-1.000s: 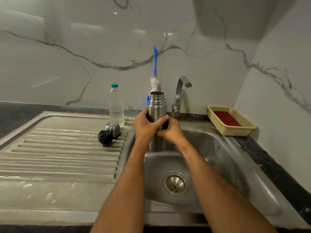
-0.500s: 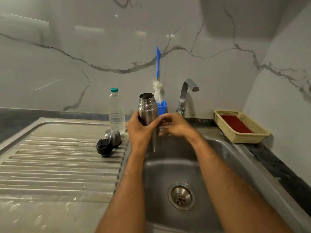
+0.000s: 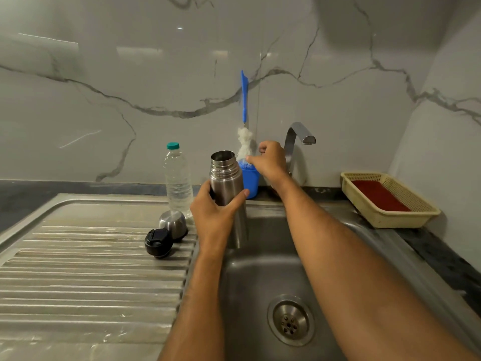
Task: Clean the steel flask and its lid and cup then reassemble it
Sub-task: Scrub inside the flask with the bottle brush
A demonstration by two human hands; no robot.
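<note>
Clearly flask: the steel flask (image 3: 227, 194) stands upright and uncapped over the sink (image 3: 260, 269) edge, mouth up, probably so a brush can go straight in.
Left hand: the left hand (image 3: 213, 217) wraps the flask's body, steadying it.
Right hand: the right hand (image 3: 269, 161), loosely curled and holding nothing, reaches to the bottle brush (image 3: 244, 131) in its blue cup (image 3: 251, 181).
Lid and cup: the black lid (image 3: 158, 243) and steel cup (image 3: 173, 224) rest touching on the draining board (image 3: 91, 269), kept clear of the basin.

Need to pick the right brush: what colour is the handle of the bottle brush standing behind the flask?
Blue. The bottle brush stands in a blue cup; the head view shows it.
</note>
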